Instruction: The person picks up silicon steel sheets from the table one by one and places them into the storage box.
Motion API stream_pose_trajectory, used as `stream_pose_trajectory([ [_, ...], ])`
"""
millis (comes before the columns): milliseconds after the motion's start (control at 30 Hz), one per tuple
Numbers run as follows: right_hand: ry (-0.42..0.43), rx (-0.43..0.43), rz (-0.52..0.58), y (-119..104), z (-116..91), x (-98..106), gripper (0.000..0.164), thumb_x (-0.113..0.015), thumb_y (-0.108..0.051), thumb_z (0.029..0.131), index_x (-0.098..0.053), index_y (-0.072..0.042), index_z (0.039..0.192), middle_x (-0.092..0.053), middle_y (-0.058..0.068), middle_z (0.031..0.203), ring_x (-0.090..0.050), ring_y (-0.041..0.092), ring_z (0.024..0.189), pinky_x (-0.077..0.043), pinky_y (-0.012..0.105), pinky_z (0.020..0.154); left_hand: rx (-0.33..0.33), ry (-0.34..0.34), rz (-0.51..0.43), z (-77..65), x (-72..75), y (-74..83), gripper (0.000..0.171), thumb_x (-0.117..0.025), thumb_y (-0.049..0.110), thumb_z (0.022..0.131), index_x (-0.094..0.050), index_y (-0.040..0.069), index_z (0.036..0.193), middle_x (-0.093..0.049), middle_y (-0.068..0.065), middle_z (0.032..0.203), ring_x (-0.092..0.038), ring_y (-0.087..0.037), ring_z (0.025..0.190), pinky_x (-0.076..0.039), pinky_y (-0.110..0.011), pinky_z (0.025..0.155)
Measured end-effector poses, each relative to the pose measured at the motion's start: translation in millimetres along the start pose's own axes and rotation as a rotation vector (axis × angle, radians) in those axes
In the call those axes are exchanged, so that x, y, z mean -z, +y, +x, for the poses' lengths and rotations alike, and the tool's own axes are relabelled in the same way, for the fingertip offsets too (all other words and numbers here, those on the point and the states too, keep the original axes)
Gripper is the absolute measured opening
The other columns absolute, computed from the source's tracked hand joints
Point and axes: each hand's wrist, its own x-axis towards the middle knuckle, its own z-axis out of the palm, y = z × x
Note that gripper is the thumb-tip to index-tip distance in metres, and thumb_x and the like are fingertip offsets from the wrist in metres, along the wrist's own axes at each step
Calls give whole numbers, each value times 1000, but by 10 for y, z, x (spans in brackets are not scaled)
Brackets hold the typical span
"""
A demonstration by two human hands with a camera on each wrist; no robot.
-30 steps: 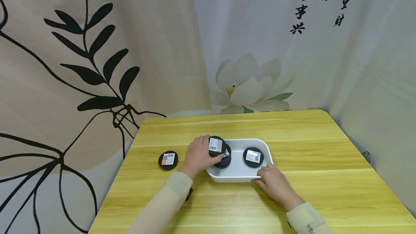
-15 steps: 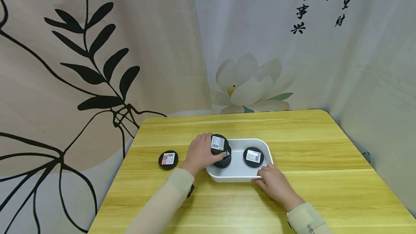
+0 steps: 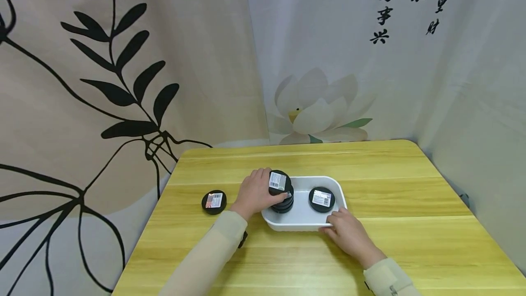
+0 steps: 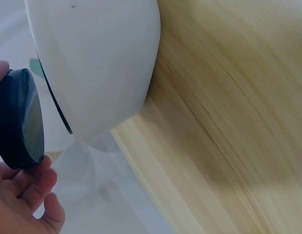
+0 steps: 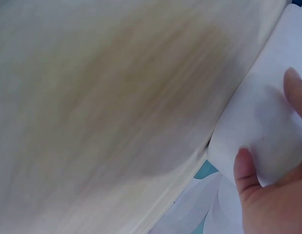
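Observation:
In the head view my left hand (image 3: 255,193) pinches a flat round black case (image 3: 279,182) with a white barcode label. It is held tilted, just above a stack of similar black cases (image 3: 284,205) at the left end of a white tray (image 3: 302,226). The left wrist view shows fingertips on the edge of the held case (image 4: 16,117), beside the tray's outer wall (image 4: 99,58). My right hand (image 3: 349,236) grips the tray's front rim near its right corner, thumb against the outer wall. Another black case (image 3: 322,199) lies label up at the tray's right end.
One more labelled black case (image 3: 214,202) lies on the wooden table (image 3: 370,168), left of the tray. Behind the table hangs a printed cloth (image 3: 197,58) with leaves, a flower and writing. The table's left edge runs past my left forearm.
My left hand has moved slightly to the right with the held case, further over the stack. The right hand stays on the tray's rim. The head view has shifted a little.

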Motion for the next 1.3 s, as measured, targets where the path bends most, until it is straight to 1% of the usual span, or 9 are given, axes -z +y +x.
stream_pose_trajectory([
  [233, -9, -4, -8, 6, 2, -5, 22, -73, -39, 74, -60, -21, 71, -52, -14, 71, -38, 11, 72, -38, 29, 62, 10, -18, -16, 34, 38, 8, 99, -51, 77, 66, -38, 5, 132, -49, -7, 119, -46, -21, 103, -41, -41, 88],
  [433, 3, 7, -10, 18, -5, -24, 21, -73, -38, 74, -61, -21, 72, -54, -13, 72, -39, 11, 73, -39, 30, 64, -7, -12, -32, 67, 64, 34, 95, -53, 77, 66, -41, 6, 129, -50, -6, 116, -47, -20, 102, -42, -40, 87],
  [800, 7, 7, -13, 24, -6, -18, 21, -73, -39, 74, -60, -22, 71, -52, -15, 71, -39, 10, 73, -39, 29, 64, -12, -31, -32, 102, 90, 91, 94, -50, 78, 66, -43, 7, 127, -51, -5, 115, -47, -19, 100, -42, -39, 87],
  [1067, -8, -11, -10, 27, 3, -15, 22, -73, -40, 74, -61, -21, 72, -53, -14, 72, -38, 11, 72, -38, 29, 62, -23, -28, -50, 132, 94, 132, 90, -49, 79, 65, -46, 10, 123, -52, -3, 108, -48, -17, 94, -43, -38, 83],
  [1167, -10, -10, -13, 30, 4, -19, 22, -72, -40, 75, -62, -21, 72, -53, -14, 72, -39, 11, 72, -38, 29, 63, -28, -25, -49, 148, 95, 144, 90, -49, 79, 65, -46, 10, 122, -52, -2, 107, -47, -17, 93, -43, -38, 83],
  [1300, 3, 2, -14, 30, -1, -19, 22, -73, -39, 74, -61, -22, 71, -52, -14, 72, -40, 11, 73, -39, 30, 64, -33, -34, -41, 160, 103, 162, 92, -48, 80, 65, -45, 10, 124, -52, -3, 110, -47, -17, 96, -43, -39, 84],
])
